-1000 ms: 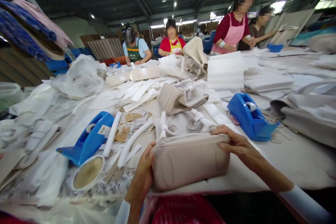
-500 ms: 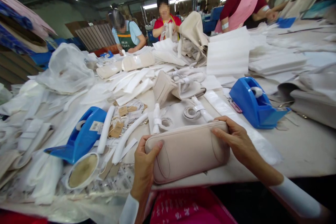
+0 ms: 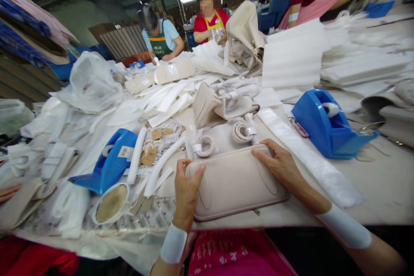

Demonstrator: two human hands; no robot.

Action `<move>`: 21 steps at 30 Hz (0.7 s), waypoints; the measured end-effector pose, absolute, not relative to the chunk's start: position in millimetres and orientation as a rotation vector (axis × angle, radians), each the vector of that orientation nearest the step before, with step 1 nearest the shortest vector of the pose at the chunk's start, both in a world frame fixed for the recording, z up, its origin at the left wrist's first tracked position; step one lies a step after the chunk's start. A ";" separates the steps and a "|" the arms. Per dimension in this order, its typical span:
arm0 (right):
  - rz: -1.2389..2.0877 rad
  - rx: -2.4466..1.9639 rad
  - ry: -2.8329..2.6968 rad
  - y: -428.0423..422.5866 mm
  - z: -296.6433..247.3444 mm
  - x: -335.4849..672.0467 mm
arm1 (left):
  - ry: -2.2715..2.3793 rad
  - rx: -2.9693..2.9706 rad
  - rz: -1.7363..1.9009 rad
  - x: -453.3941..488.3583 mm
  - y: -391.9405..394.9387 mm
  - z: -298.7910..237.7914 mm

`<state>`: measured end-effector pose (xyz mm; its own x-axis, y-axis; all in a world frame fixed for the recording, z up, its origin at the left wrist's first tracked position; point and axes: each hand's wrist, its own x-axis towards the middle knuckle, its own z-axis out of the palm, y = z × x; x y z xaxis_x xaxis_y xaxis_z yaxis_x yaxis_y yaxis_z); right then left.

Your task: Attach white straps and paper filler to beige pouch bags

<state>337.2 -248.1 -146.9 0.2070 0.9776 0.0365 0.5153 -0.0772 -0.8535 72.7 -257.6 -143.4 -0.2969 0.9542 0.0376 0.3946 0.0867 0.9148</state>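
A beige handbag [image 3: 237, 183] lies on its side at the near edge of the work table, its oval base toward me. My left hand [image 3: 187, 192] grips its left end, thumb on the base panel. My right hand [image 3: 278, 164] holds the right end, fingers curled over the top edge. Both wrists wear white cuffs. Just beyond the bag lie its wrapped handles and rolled straps [image 3: 242, 130].
Two blue tape dispensers [image 3: 111, 164] [image 3: 326, 124] flank the bag. A tape roll [image 3: 111, 202], paper tags [image 3: 152, 151], white foam strips and plastic bags cover the table. More beige bags [image 3: 223, 103] lie behind. Other people work at the far side. A red crate [image 3: 233, 254] sits below the table edge.
The bag has gone from tilted up in my hands to lying flatter on the table. My view has dropped and moved closer; my hands stayed on both ends.
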 end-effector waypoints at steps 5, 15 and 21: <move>0.704 -1.728 -1.462 -263.9 -136.5 337.8 | 1.716 1.360 1.191 68.3 -265.9 -140.6; 0.745 -1.791 -1.398 -311.4 -137.7 329.1 | 1.739 1.577 1.083 60.7 -291.6 -139.3; 0.763 -1.771 -1.405 -305.4 -138.4 328.0 | 1.982 2.411 1.060 81.1 -302.8 -133.9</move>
<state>328.0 -305.4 -138.4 0.2243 0.9745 -0.0068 0.5359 -0.1292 -0.8344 81.1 -302.8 -133.9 0.0756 0.8249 0.5601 0.9240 -0.2691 0.2717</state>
